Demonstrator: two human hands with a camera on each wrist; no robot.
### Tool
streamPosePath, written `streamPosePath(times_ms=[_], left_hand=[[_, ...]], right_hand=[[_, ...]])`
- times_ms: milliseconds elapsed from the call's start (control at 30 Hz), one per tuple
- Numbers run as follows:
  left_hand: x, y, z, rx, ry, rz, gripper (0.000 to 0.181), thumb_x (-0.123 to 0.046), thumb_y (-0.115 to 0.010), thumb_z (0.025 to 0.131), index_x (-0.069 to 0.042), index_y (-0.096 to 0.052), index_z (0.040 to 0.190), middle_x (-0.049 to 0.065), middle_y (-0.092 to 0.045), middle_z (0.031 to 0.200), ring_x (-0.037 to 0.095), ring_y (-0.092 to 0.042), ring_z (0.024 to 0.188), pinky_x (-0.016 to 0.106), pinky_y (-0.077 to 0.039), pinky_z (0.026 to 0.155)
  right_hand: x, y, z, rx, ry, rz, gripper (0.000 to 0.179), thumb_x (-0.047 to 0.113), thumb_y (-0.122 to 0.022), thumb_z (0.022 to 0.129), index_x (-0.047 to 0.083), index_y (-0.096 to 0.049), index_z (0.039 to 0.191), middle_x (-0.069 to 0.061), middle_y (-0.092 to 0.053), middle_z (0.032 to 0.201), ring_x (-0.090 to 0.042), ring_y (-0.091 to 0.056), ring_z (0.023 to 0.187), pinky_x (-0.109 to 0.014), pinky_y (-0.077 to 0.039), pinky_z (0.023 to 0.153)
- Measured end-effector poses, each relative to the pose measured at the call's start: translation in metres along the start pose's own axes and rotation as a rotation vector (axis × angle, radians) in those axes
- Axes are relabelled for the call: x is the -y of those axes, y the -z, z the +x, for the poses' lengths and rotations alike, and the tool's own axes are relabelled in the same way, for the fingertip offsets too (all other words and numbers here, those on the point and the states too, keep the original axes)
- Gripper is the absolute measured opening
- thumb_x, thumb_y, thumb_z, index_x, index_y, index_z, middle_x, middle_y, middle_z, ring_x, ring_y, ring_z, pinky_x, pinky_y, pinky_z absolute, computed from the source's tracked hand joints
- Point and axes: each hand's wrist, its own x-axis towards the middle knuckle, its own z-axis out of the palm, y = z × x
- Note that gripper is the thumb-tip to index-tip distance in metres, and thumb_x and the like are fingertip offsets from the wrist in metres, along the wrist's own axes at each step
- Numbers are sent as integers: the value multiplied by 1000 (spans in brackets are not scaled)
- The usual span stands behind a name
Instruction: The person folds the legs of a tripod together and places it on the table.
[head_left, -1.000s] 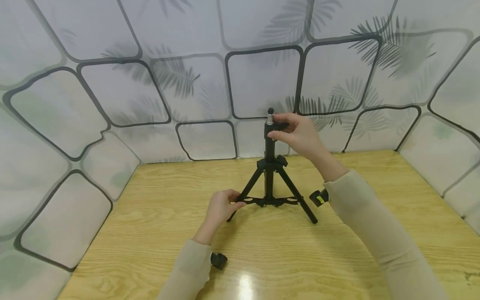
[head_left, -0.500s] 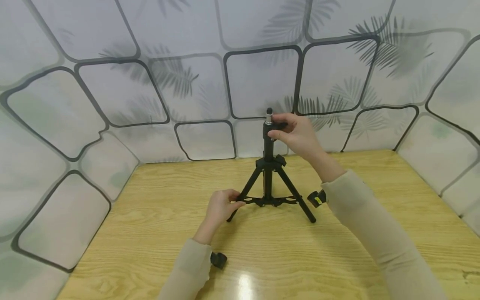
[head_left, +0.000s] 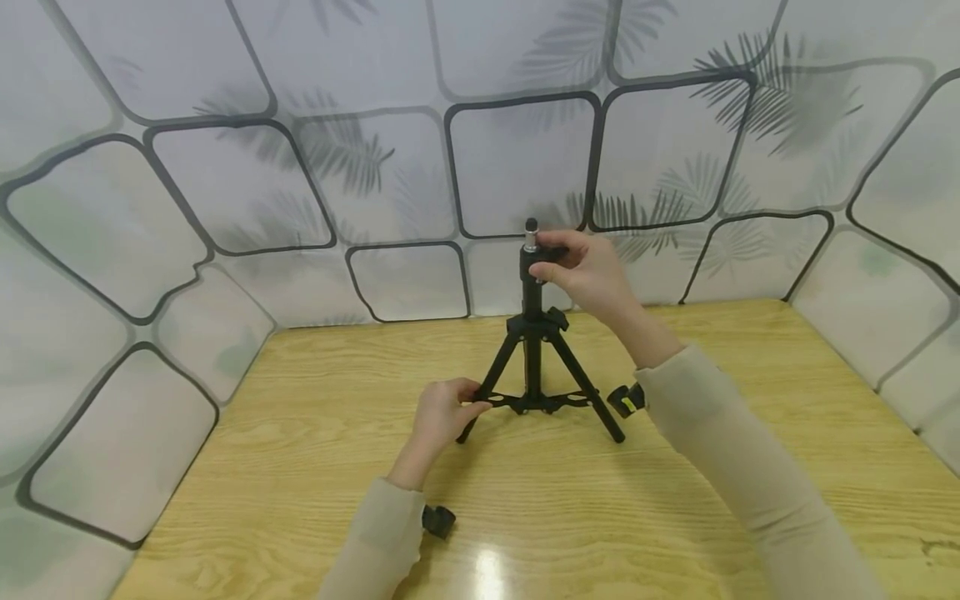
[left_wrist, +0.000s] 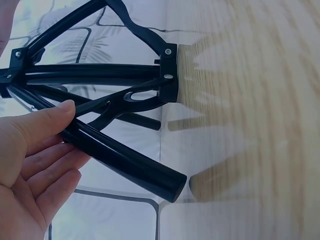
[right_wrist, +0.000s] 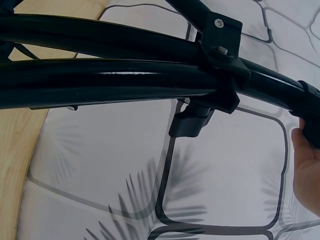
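Note:
A small black tripod stand (head_left: pixel 532 367) is upright on the wooden table with its legs spread. Its top ends in a silver stud with a black tip (head_left: pixel 531 235). My left hand (head_left: pixel 442 412) pinches the left leg low down, where a flat brace meets it. In the left wrist view the thumb lies on that leg (left_wrist: pixel 125 155), fingers behind it, and the foot is close to the tabletop. My right hand (head_left: pixel 596 271) grips the upper collar and its knob between thumb and fingers. The right wrist view shows only part of that hand (right_wrist: pixel 306 175), beside the collar, below which sits a lower knob (right_wrist: pixel 192 120).
The wooden table (head_left: pixel 322 492) runs back to a pale cloth wall (head_left: pixel 532 167) with dark outlines and leaf prints. Cloth also rises at both sides. A black wrist camera is on each sleeve, the left one (head_left: pixel 438 522) low over the table.
The tripod has shifted slightly left in the head view, its front feet now a little nearer each other. Both hands keep their holds, the right one moving left with the top.

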Motion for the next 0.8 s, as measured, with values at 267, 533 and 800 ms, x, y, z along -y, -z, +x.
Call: streamPosePath(times_ms=[267, 533, 800], left_hand=[[-3, 0, 1, -20, -9, 11, 23, -16, -73, 73, 1, -67, 88, 8, -67, 80, 18, -64, 71, 24, -49, 58], [-6, -1, 3, -37, -18, 6, 23, -16, -72, 73, 0, -67, 89, 7, -67, 79, 17, -64, 71, 22, -49, 57], [-7, -4, 5, -52, -12, -4, 24, -17, -72, 73, 0, -67, 90, 7, -67, 78, 16, -64, 69, 23, -50, 57]], right_hand=[[5, -4, -2, 10, 21, 6, 43, 13, -70, 77, 0, -57, 116, -13, -61, 103, -11, -59, 70, -22, -47, 64], [4, -3, -4, 8, 47, 38, 41, 9, -69, 77, -2, -57, 115, -15, -62, 101, -8, -60, 69, -22, -48, 66], [3, -1, -4, -6, 37, 46, 42, 9, -69, 77, -2, -56, 116, -17, -60, 104, -8, -60, 70, -24, -49, 68]])
